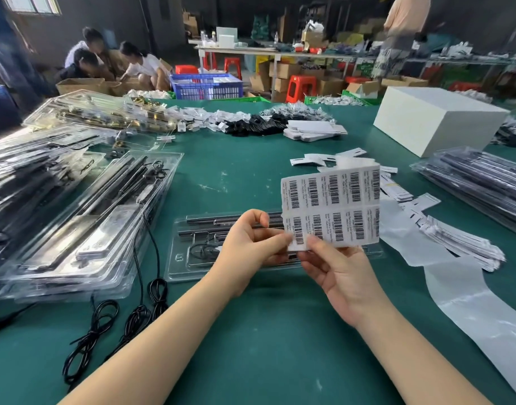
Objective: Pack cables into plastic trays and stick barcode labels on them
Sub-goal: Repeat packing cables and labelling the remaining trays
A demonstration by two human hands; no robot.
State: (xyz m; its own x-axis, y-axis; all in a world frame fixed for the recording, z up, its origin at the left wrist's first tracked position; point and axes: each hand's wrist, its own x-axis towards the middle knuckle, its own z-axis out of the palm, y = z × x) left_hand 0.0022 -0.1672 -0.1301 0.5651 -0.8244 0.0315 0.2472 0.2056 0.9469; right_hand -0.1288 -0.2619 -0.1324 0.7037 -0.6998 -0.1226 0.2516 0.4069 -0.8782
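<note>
Both hands grasp a glossy barcode label sheet (331, 209): right hand (343, 280) grips its bottom edge, left hand (252, 241) pinches a corner label, above a clear ribbed plastic tray (192, 258) near the green table's (250, 346) front edge.

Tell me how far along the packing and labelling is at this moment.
Done: stacks of filled trays lie at the left and far right. In hand: the right hand holds a barcode label sheet while the left hand pinches its lower corner, seemingly peeling a label, above a packed tray. Left: labelling that tray; loose black cables await packing.
</note>
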